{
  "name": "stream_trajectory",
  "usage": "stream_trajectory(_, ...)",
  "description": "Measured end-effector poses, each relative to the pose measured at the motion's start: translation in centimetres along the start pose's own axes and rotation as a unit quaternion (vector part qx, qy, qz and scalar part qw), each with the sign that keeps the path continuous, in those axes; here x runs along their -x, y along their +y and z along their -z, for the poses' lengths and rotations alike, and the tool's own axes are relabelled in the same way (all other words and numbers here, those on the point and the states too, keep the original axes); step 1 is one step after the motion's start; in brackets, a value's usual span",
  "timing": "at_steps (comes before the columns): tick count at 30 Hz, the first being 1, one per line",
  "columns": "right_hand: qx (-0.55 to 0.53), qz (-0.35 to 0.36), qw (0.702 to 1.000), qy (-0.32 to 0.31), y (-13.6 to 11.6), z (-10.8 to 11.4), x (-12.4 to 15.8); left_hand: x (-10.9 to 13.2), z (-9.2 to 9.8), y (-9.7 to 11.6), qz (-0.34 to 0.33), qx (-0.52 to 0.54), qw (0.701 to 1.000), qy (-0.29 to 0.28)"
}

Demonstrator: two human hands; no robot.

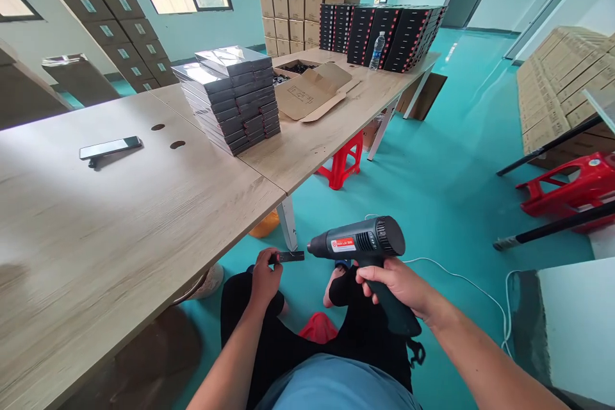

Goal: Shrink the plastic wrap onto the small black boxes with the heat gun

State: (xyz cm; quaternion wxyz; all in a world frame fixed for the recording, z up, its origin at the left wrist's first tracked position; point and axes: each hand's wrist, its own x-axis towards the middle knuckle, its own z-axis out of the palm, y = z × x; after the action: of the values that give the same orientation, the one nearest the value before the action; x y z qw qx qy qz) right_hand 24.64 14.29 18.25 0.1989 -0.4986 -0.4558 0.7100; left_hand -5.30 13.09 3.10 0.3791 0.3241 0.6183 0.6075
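Two hands: both held low over the person's knees (271, 304), just past the edge of the worktop (120, 237).

Left hand (264, 278): fingers curled shut on one end of a small black piece (289, 257), whose free end points right.

Right hand (398, 288): fingers wrapped firmly round the grip of a dark grey heat gun (365, 243). Its nozzle sits near the small black piece and aims at it; whether the gun is running cannot be told.

Lead: a white cord (456, 278) curves away across the teal floor (456, 141).

Worktop items: a slim device (109, 148) lying alone, a tall stack of glossy wrapped black boxes (230, 99), a cardboard insert (312, 93), an open carton (294, 67) of black items, and a water bottle (377, 51).

Progress: one small piece is in hand; the glossy stack, the black boxes with red edges (384, 38) and the open carton stay untouched by either hand. What is finished cannot be told.

Around: stacked brown cartons (288, 6) stand behind the worktop, and a red plastic stool (340, 160) stands beneath it.
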Motion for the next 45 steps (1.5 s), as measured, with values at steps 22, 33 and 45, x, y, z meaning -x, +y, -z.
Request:
stream_trajectory(22, 0.084, -0.069, 0.983, -0.148, 2.4, -1.3, 2.9, -0.3, 0.8, -1.4, 0.336, 0.329, 0.880, -0.066)
stream_trajectory(33, -0.039, 0.008, 0.999, -0.027, 1.1, -1.8, -2.7, 2.0, -0.2, -0.5, 0.448, 0.306, 0.824, -0.162)
stream_trajectory(45, 0.000, 0.029, 0.999, -0.041, 0.0, -2.5, -2.6, 1.6, 0.9, -1.3, 0.418, 0.336, 0.820, -0.203)
